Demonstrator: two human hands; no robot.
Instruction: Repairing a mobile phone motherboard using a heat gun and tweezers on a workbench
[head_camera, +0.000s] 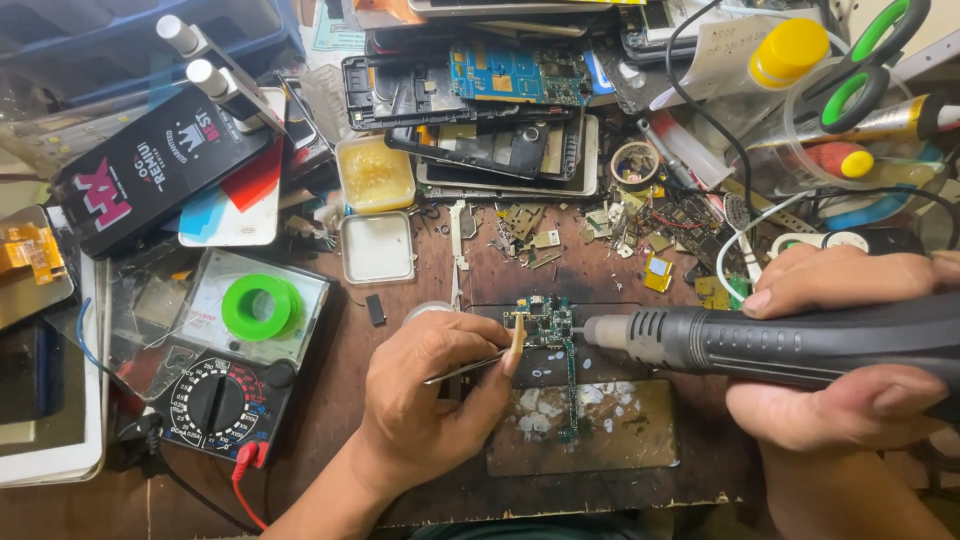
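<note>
At the far left lies a black box (150, 170) with smooth printed card, and below it a multimeter (222, 400) with a round dial, a red lead, and a green tape roll (260, 307) resting on its clear cover. Next comes a square tin of yellow flux (374, 173), waxy and dull.

The left hand (430, 400) is closed around thin steel tweezers (470, 367), whose tips touch a small part at the edge of the green board (545, 330). The board is narrow and dense with tiny parts; it lies on a dark scorched mat (590, 440) near the middle of the wooden bench.

The right hand (850, 350) grips a black hot-air tool (790, 345), matte and ribbed, with its metal nozzle just beside the board. I judge the step is heating a component while the tweezers wait on it; the next move needs steady hands and a gentle lift. Behind stand phone frames (480, 110) and green scissors (865, 60).
</note>
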